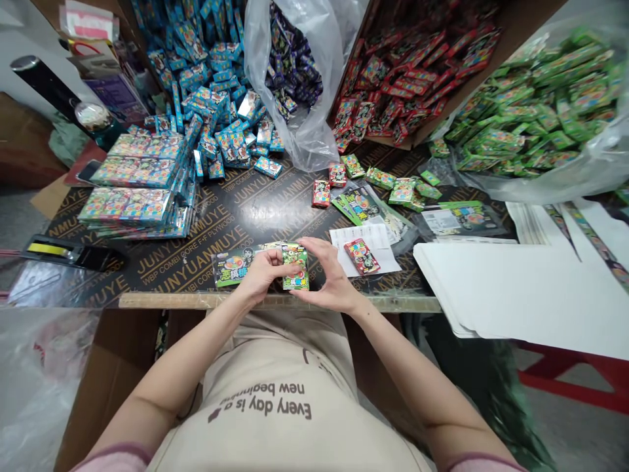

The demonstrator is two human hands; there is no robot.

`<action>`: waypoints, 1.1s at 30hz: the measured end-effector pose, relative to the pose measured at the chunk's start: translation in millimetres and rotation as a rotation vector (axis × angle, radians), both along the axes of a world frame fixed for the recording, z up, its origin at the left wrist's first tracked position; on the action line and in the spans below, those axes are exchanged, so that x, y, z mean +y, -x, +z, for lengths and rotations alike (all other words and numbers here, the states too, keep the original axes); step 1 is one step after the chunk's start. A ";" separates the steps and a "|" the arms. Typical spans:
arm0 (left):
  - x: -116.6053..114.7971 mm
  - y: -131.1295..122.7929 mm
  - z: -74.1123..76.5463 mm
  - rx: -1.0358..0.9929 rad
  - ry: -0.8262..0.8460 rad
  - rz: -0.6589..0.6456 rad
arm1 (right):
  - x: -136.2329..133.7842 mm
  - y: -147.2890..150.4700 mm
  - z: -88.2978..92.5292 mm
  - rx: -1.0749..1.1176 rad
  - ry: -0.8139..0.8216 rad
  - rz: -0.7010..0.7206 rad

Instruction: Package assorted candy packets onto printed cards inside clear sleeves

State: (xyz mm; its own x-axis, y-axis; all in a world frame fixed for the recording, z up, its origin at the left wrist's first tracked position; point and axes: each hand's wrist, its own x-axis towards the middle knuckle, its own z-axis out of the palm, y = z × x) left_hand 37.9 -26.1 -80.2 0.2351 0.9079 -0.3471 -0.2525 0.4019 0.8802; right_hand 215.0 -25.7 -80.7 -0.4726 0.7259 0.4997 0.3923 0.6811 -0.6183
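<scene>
Small green box pinched between my left hand and right hand, both nearly closed, at the near edge of the bench. Likely light, stiff card; corners may dent, so hold by the flat faces. Fingers hide its top; print too small to read. Printed card lies partly under left hand.

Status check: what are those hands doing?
Left hand, right hand both on small green printed box. Flat green card beside left hand. Red box on white paper nearby.
</scene>
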 end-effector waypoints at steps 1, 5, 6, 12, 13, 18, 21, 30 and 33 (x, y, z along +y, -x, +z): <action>0.1 3.7 -1.0 0.099 -0.064 -0.016 | 0.6 -2.1 -0.2 -0.031 -0.016 -0.021; 3.5 31.4 -5.7 0.782 -0.534 -0.105 | 10.4 -15.1 -11.6 -0.101 -0.030 -0.176; 4.9 39.6 -8.0 0.963 -0.634 -0.158 | 14.3 -18.8 -16.9 -0.113 -0.024 -0.214; 10.3 68.8 -28.5 1.285 -0.746 -0.375 | 31.7 -27.8 -48.9 -0.080 0.215 -0.109; 10.3 70.1 -29.5 1.254 -0.756 -0.373 | 32.7 -27.1 -51.1 -0.036 0.277 -0.037; 10.5 63.6 -11.8 1.043 -0.755 -0.282 | 39.0 -15.8 -35.2 0.270 0.490 0.137; 16.3 49.4 6.7 0.968 -0.729 0.039 | 44.5 3.1 -7.0 0.511 0.465 -0.105; 15.0 -18.6 5.2 0.156 -0.419 0.466 | 54.6 52.7 40.8 0.939 0.569 -0.358; 15.7 -23.8 8.7 -0.106 -0.193 0.513 | 49.7 49.2 40.4 0.939 0.648 -0.343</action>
State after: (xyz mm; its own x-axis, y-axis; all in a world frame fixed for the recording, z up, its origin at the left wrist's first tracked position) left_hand 61.7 -10.4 -71.5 -0.2286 0.9600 -0.1620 -0.4647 0.0386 0.8846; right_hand 165.8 23.9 -40.3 0.1507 0.9878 0.0405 -0.2971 0.0843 -0.9511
